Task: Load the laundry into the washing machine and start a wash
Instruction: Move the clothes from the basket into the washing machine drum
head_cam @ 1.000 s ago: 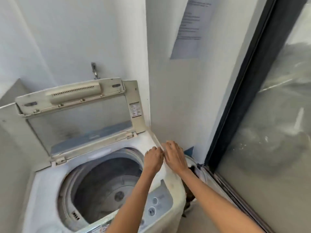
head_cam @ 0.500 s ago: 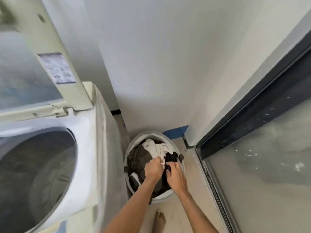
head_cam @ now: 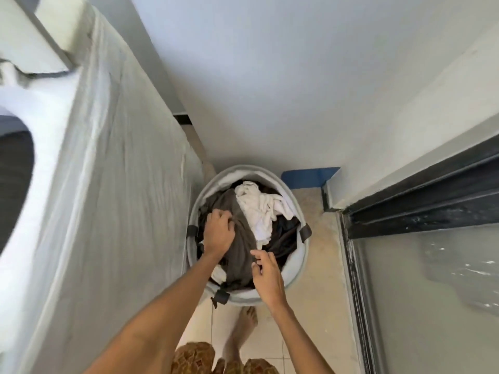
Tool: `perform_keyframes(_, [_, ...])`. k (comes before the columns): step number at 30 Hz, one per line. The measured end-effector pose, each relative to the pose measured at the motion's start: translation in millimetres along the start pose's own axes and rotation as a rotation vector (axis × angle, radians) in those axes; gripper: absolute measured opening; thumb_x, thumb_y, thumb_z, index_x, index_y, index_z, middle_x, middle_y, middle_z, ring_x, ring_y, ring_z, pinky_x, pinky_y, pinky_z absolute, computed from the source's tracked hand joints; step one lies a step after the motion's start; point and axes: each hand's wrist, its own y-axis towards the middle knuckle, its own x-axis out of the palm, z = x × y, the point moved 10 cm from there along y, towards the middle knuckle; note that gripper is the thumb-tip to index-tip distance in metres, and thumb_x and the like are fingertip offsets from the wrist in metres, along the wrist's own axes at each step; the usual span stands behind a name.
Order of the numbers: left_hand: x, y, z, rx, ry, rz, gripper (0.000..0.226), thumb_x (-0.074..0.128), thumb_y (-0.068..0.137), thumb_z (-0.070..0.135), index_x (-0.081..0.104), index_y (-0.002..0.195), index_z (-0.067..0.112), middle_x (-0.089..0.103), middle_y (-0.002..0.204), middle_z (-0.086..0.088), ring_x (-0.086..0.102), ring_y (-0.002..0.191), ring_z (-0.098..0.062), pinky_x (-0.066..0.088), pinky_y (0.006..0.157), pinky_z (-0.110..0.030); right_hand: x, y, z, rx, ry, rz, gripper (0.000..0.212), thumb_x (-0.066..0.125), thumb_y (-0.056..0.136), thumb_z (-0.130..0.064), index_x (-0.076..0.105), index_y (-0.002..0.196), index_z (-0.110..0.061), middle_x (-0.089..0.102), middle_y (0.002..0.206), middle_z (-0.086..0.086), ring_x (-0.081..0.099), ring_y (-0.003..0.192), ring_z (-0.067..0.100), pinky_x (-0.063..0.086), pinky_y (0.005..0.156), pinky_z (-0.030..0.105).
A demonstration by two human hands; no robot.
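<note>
A round pale laundry basket stands on the floor between the washing machine and the glass door. It holds a grey-brown garment, a crumpled white cloth and dark clothes. My left hand is inside the basket, fingers closed on the grey-brown garment near its upper end. My right hand hovers at the garment's lower right edge with fingers curled and touching it; a firm grip is not visible. The white top-loading washing machine fills the left side, its drum opening at the far left edge.
A white wall rises behind the basket. A dark-framed glass door runs along the right. Blue tape marks the wall base. My bare foot stands on the tiled floor just below the basket.
The view has swung down from the open machine to the basket. My hands dropped from the machine's rim into the basket, and the left one has closed on the grey-brown garment.
</note>
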Motion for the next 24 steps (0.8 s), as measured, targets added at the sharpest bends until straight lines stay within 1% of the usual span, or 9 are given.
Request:
perform_keyframes(2, [-29.4, -18.4, 14.0, -0.048, -0.217, 0.054, 0.007, 0.042, 0.097, 0.012, 0.047, 0.093, 0.011, 0.056, 0.081, -0.008, 0.057, 0.083, -0.032, 0.038, 0.066, -0.036, -21.3, -11.4, -21.7, -0.014, 0.014, 0.053, 0.033, 0.05, 0.095, -0.01, 0.051, 0.126, -0.019, 0.047, 0.121, 0.001, 0.054, 0.113, 0.016, 0.049, 0.088, 0.031])
perform_keyframes(4, [-69.7, -36.4, 30.6, -0.056, -0.336, 0.142, 0.008, 0.038, 0.099, 0.015, 0.043, 0.093, 0.013, 0.05, 0.065, 0.0, 0.058, 0.069, -0.033, 0.035, 0.057, -0.035, -44.1, -22.3, -51.3, -0.052, 0.06, 0.1, 0.04, 0.055, 0.093, -0.012, 0.046, 0.131, -0.017, 0.044, 0.127, 0.002, 0.052, 0.117, 0.018, 0.047, 0.09, 0.028])
perform_keyframes(6, [-114.1, -52.4, 51.2, -0.026, -0.431, 0.245, 0.01, 0.036, 0.1, 0.017, 0.044, 0.094, 0.015, 0.048, 0.063, 0.002, 0.056, 0.066, -0.031, 0.035, 0.057, -0.035, -58.6, -32.0, -78.7, -0.089, 0.094, 0.086, 0.051, 0.063, 0.09, -0.017, 0.041, 0.136, -0.017, 0.041, 0.133, 0.002, 0.049, 0.122, 0.016, 0.045, 0.095, 0.027])
perform_keyframes(9, [-193.9, -81.7, 92.9, 0.09, -0.588, 0.357, 0.009, 0.04, 0.099, 0.019, 0.047, 0.093, 0.016, 0.055, 0.071, 0.004, 0.054, 0.066, -0.019, 0.031, 0.059, -0.031, -72.5, -56.8, -126.6, -0.141, 0.072, 0.027, 0.074, 0.071, 0.082, -0.038, 0.033, 0.143, -0.021, 0.037, 0.139, -0.003, 0.042, 0.127, 0.012, 0.041, 0.103, 0.029])
perform_keyframes(11, [-243.0, -105.2, 125.1, 0.208, -0.666, 0.392, 0.01, 0.042, 0.098, 0.019, 0.048, 0.092, 0.013, 0.058, 0.073, 0.002, 0.056, 0.067, -0.018, 0.037, 0.06, -0.033, -81.4, -76.3, -157.7, -0.178, 0.062, 0.029, 0.082, 0.072, 0.076, -0.048, 0.033, 0.143, -0.022, 0.038, 0.14, -0.007, 0.042, 0.127, 0.01, 0.043, 0.103, 0.033])
perform_keyframes(14, [-326.7, -150.6, 170.8, 0.424, -0.72, 0.44, 0.01, 0.045, 0.096, 0.021, 0.051, 0.093, 0.014, 0.065, 0.078, -0.001, 0.06, 0.071, -0.019, 0.042, 0.065, -0.034, -112.3, -113.5, -209.6, -0.251, 0.025, 0.188, 0.058, 0.068, 0.082, -0.041, 0.046, 0.131, -0.018, 0.057, 0.124, 0.0, 0.055, 0.115, 0.018, 0.049, 0.09, 0.034])
perform_keyframes(18, [-414.8, -190.6, 215.9, 0.622, -0.468, 0.4, 0.013, 0.049, 0.095, 0.032, 0.055, 0.099, 0.021, 0.061, 0.09, 0.002, 0.059, 0.084, -0.018, 0.041, 0.069, -0.032, -180.3, -173.5, -273.8, -0.336, 0.066, 0.498, 0.02, 0.056, 0.092, -0.021, 0.058, 0.11, -0.012, 0.067, 0.095, 0.011, 0.063, 0.091, 0.031, 0.048, 0.07, 0.038])
perform_keyframes(21, [-457.7, -198.6, 215.4, 0.647, -0.306, 0.368, 0.021, 0.051, 0.095, 0.035, 0.06, 0.103, 0.018, 0.06, 0.101, -0.005, 0.058, 0.097, -0.025, 0.043, 0.077, -0.034, -240.5, -222.5, -304.7, -0.337, 0.217, 0.7, 0.008, 0.052, 0.089, -0.011, 0.055, 0.096, -0.012, 0.065, 0.092, 0.015, 0.061, 0.086, 0.033, 0.047, 0.069, 0.039])
perform_keyframes(24, [-486.9, -205.3, 196.2, 0.586, -0.217, 0.359, 0.025, 0.053, 0.093, 0.039, 0.066, 0.104, 0.021, 0.063, 0.106, -0.008, 0.06, 0.102, -0.029, 0.044, 0.077, -0.035, -296.4, -267.8, -334.0, -0.338, 0.169, 0.864, 0.008, 0.046, 0.085, -0.007, 0.049, 0.09, -0.011, 0.061, 0.093, 0.016, 0.058, 0.087, 0.034, 0.046, 0.067, 0.039])
